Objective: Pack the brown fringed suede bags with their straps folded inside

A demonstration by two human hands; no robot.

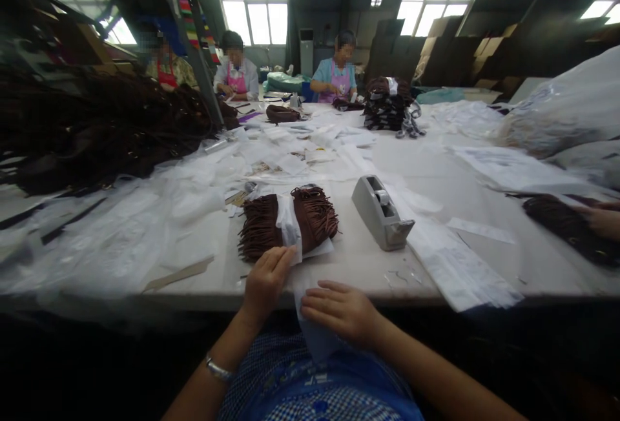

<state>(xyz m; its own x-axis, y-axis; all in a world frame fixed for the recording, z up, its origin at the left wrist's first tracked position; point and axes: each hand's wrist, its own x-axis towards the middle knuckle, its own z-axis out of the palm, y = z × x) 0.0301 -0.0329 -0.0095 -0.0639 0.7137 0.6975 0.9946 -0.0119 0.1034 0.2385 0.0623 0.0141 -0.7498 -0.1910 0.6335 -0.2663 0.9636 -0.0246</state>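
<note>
A dark brown fringed bundle, which looks like a folded fringed bag, lies near the table's front edge. A white paper strip is around its middle. My left hand is closed at the strip's near end, fingers together and pressed on it, the thumb hidden. Toward me, a loose thin white sheet hangs over the table edge onto my apron. My right hand lies on this sheet with its fingers stretched out flat. To the right of the bundle stands a grey tape dispenser.
A stack of white paper strips lies right of the dispenser. Crumpled clear plastic bags cover the left. At the right edge, another person's hand touches a dark fringed item. A fringed stack and co-workers are across the table.
</note>
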